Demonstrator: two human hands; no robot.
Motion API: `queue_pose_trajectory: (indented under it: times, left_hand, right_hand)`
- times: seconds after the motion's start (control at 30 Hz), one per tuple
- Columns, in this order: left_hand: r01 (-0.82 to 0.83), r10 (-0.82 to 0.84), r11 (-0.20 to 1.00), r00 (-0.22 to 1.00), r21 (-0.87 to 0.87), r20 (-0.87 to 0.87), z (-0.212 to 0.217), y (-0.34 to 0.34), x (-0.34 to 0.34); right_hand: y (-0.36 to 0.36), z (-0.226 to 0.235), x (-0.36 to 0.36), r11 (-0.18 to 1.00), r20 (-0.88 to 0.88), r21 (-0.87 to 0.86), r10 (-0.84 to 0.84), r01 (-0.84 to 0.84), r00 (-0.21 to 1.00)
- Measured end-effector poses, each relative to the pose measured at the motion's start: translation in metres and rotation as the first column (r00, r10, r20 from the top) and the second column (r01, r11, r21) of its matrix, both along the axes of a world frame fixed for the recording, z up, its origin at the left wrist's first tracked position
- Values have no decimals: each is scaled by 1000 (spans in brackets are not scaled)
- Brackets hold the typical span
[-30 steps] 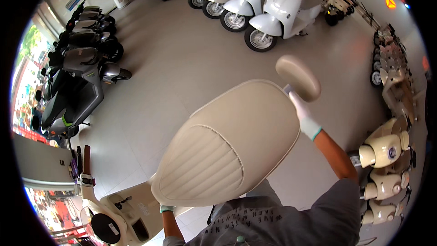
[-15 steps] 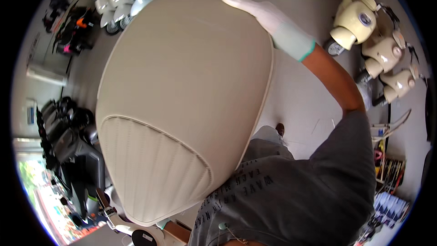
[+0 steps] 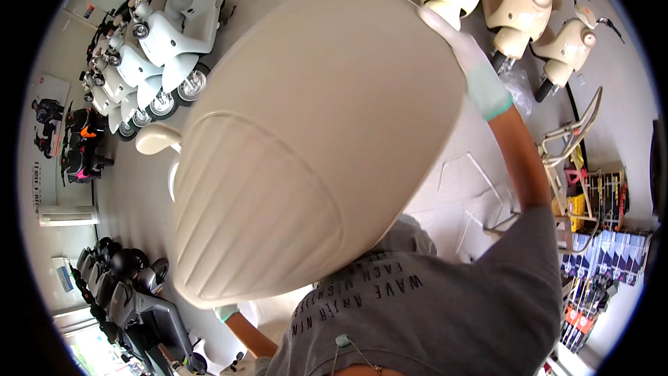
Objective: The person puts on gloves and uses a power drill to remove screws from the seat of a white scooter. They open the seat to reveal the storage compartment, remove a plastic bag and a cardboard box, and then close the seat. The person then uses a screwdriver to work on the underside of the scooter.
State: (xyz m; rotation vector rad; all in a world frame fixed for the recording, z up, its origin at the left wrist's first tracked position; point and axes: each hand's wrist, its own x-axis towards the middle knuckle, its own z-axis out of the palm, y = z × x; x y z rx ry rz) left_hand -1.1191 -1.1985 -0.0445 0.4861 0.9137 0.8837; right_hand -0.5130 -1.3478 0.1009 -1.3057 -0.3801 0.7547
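A large beige scooter seat (image 3: 334, 90) with a ribbed, stitched panel (image 3: 257, 202) is held up close before me and fills the middle of the view. My right hand (image 3: 463, 52), in a white glove with a green cuff, grips its far right edge, fingers lying along the rim. At the seat's near left end, my left hand (image 3: 226, 312) reaches under the edge. Only its glove cuff and part of the glove show; the fingers are hidden beneath the seat.
Pale scooters (image 3: 167, 42) line up at the far left, and cream scooters (image 3: 525, 10) stand at the far right. Dark scooters (image 3: 139, 299) are parked at the near left. A metal frame (image 3: 570, 143) and a shelf of boxes (image 3: 605, 257) are on the right.
My view has turned, so the surroundings have shifted. Within it the seat has moved right and tilted, its ribbed panel appearing larger. Both hands stay at its edges.
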Motion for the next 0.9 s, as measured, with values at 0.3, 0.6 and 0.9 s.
queue_pose_trajectory:
  times: [0.3, 0.6, 0.9]
  left_hand:
    - [111, -88, 985, 983, -136, 162, -78, 80, 225]
    - [140, -67, 942, 969, -305, 238, -187, 181, 413]
    - [-85, 81, 926, 996, -368, -26, -393, 212, 517]
  right_hand:
    - [-98, -85, 141, 882, 257, -243, -342, 403, 904]
    - [-54, -176, 296, 985, -422, -38, -166, 166, 891]
    - [52, -392, 452, 884, -351, -467, -161, -23, 922]
